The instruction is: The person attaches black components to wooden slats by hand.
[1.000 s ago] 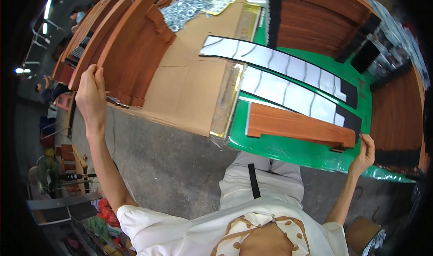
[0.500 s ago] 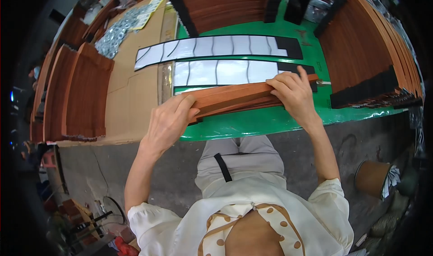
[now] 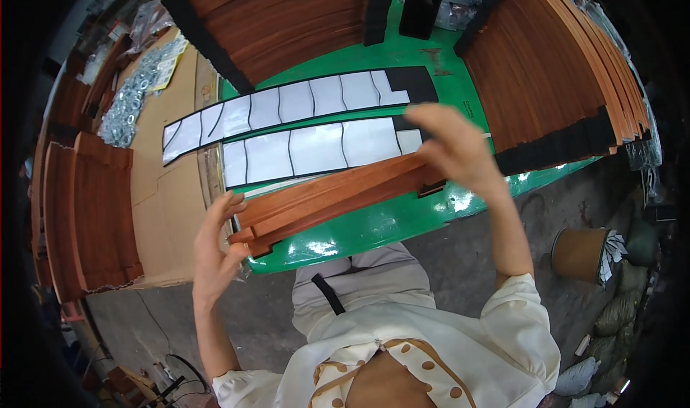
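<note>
A reddish-brown grooved wooden panel (image 3: 330,198) rests along the near edge of the green table surface, slanting up to the right. At its left end is my left hand (image 3: 215,246), thumb and fingers apart on either side of the corner; whether they touch the wood is hard to tell. My right hand (image 3: 460,153), smeared by motion, is at the panel's right end with its fingers spread. Just beyond the panel lie two black strips with white rectangular faces, the nearer strip (image 3: 316,149) and the farther strip (image 3: 280,106).
Stacked wooden panels with black edges stand behind (image 3: 295,27) and at right (image 3: 553,84). More panels (image 3: 104,207) stand left on brown cardboard (image 3: 162,214), near a heap of metal rings (image 3: 133,99). A dark tablet (image 3: 421,9) lies at the back. A round bin (image 3: 578,253) stands on the floor.
The wooden panel has come down from both hands' grip onto the table's near edge. My fingers have loosened and spread at its ends. The view has shifted.
</note>
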Tool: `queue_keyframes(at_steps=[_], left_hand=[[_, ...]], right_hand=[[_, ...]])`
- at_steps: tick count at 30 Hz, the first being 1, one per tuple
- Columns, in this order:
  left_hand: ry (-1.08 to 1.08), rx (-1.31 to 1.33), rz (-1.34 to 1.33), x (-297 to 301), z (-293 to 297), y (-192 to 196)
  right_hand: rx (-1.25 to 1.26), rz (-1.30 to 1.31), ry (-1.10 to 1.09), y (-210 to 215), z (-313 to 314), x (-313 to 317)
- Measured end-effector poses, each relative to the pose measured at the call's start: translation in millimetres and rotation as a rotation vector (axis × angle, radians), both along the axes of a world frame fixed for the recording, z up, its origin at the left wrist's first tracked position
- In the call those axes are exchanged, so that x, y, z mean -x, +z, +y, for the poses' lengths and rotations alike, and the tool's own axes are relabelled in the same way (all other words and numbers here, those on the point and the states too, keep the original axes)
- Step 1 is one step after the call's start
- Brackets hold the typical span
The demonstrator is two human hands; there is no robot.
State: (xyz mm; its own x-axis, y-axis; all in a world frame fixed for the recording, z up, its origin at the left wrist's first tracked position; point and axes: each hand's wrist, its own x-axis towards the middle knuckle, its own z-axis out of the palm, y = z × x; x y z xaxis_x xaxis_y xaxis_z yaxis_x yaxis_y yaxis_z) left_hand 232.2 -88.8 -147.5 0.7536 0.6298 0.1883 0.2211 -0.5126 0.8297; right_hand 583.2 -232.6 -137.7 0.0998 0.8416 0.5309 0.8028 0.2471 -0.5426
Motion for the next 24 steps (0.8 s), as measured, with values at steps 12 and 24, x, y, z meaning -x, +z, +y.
queue_keyframes(at_steps=[12,24], left_hand=[[-0.445,-0.38,0.46,-139,104,-21],[-0.572,-0.593,0.635,-183,119,-90]], right_hand=[[0.369,-0.363,0.099,-101,89,-135],[0.216,-0.862,0.115,-140,109,-151]])
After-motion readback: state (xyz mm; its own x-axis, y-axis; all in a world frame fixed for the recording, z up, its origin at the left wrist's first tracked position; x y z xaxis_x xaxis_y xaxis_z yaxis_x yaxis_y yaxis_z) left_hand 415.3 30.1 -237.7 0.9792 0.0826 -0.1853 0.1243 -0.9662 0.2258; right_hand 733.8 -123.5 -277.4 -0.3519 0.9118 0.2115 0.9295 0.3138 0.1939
